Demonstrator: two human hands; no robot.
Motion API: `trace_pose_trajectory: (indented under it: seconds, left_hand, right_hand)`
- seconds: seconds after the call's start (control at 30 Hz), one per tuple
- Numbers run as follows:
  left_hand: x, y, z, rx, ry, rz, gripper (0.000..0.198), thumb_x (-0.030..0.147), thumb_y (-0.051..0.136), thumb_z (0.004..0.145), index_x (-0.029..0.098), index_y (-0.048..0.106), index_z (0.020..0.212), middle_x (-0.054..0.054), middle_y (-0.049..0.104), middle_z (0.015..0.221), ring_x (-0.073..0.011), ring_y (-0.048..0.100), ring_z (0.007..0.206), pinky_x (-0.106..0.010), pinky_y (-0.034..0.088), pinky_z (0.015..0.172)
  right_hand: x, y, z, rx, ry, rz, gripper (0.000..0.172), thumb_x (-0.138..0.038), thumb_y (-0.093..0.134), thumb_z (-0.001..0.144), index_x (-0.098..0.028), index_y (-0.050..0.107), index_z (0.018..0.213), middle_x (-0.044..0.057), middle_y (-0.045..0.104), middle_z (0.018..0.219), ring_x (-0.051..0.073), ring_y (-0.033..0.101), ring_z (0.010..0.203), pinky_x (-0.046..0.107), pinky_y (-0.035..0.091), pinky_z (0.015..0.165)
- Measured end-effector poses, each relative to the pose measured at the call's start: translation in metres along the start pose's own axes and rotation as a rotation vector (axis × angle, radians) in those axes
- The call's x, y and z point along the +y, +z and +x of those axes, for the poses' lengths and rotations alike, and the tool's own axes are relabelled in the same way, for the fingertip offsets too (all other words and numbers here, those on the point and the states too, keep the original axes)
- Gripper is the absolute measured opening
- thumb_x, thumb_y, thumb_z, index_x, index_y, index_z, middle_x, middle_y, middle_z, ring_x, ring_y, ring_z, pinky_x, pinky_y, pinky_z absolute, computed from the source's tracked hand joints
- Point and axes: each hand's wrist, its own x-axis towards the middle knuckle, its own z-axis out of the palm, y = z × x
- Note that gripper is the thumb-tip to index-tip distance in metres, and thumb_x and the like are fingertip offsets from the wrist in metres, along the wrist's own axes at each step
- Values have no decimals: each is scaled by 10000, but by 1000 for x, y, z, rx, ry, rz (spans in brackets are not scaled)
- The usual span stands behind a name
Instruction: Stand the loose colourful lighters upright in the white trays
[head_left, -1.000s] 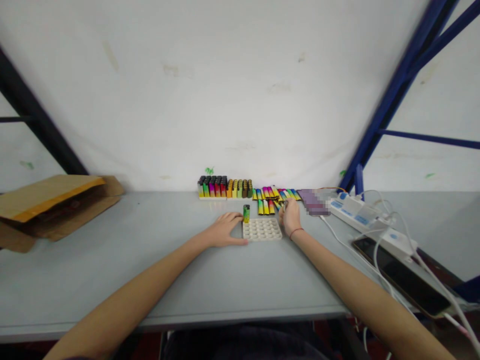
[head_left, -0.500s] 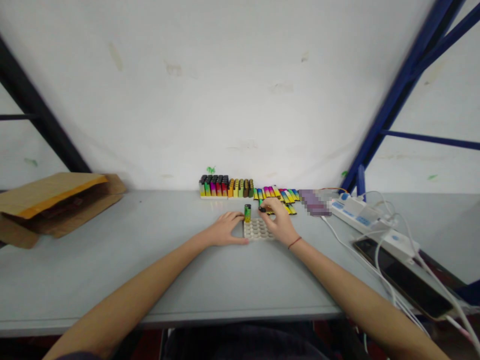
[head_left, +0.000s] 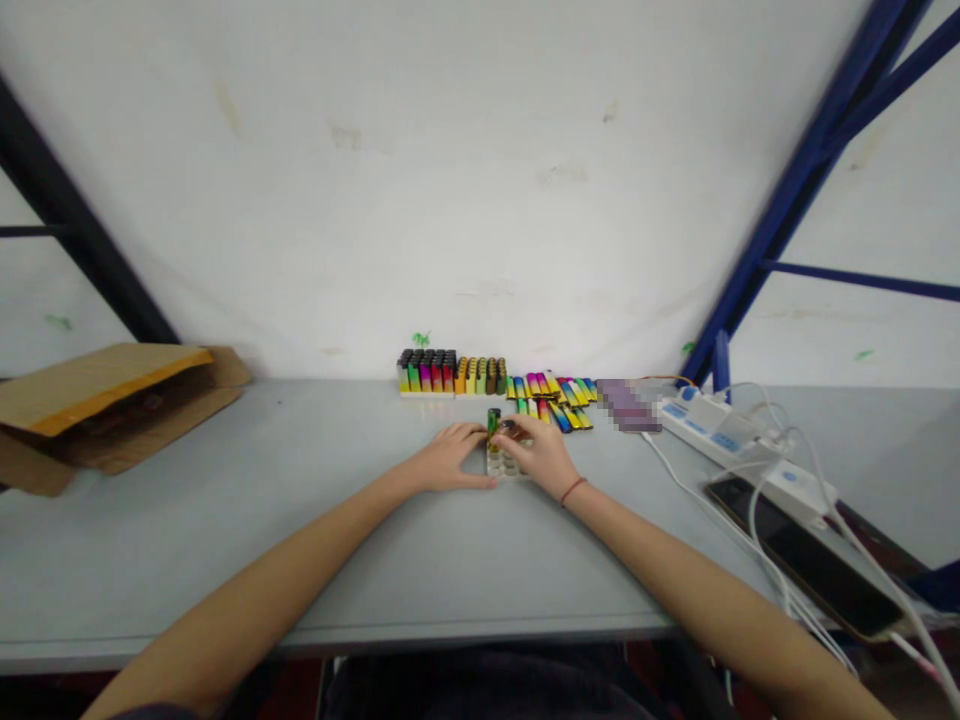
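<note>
A pale tray of round-cornered pockets [head_left: 496, 466] lies on the table before me. My left hand [head_left: 444, 460] grips the tray's left end, thumb along the front corner and fingers at the back one. In the tray's back left pocket a green and yellow lighter [head_left: 493, 422] stands upright. My right hand [head_left: 541, 458], wearing a thin red cord on the wrist, reaches over the tray. Its fingers pinch a lighter [head_left: 508, 425] by the dark top, close beside the standing one. The hand hides most of this lighter and the tray's right part.
Loose colourful lighters [head_left: 574, 392] lie behind the tray to the right. Two filled blocks, black-topped lighters [head_left: 427, 374] and yellowish lighters [head_left: 481, 376], stand near the wall. A paper bag [head_left: 112, 400] lies left; a power strip [head_left: 750, 450], cables and a phone [head_left: 802, 550] lie right.
My right hand has moved left with the lighter, from the loose lighters to the tray beside the standing lighter. My left hand has stayed in place.
</note>
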Motion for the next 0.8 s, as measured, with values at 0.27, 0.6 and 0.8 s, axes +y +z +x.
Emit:
trace_pose_trajectory:
  seconds: [0.27, 0.6, 0.8]
  left_hand:
    - [-2, 2, 0, 19, 3, -10, 771, 700, 604, 745, 197, 464, 1312, -140, 474, 1352, -332, 421, 1247, -463, 307, 1067]
    - [-1, 0, -1, 11, 11, 4, 726, 688, 607, 755, 195, 491, 1275, -140, 473, 1363, -322, 419, 1261, -453, 299, 1080]
    - [-2, -1, -1, 2, 12, -5, 735, 690, 600, 758, 183, 488, 1279, -151, 464, 1372, -327, 415, 1265, -459, 300, 1082]
  right_hand:
    - [-9, -3, 2, -80, -125, -289, 162, -322, 556, 896, -230, 621, 1013, 53, 691, 926, 185, 645, 818, 293, 486, 760]
    - [16, -50, 14, -113, 135, -735, 305, -174, 403, 886, -141, 692, 978, 169, 673, 988, 277, 602, 958, 379, 433, 842]
    - [49, -80, 10, -199, 460, -841, 344, -310, 433, 899, -150, 736, 923, 218, 686, 908, 331, 649, 875, 439, 416, 803]
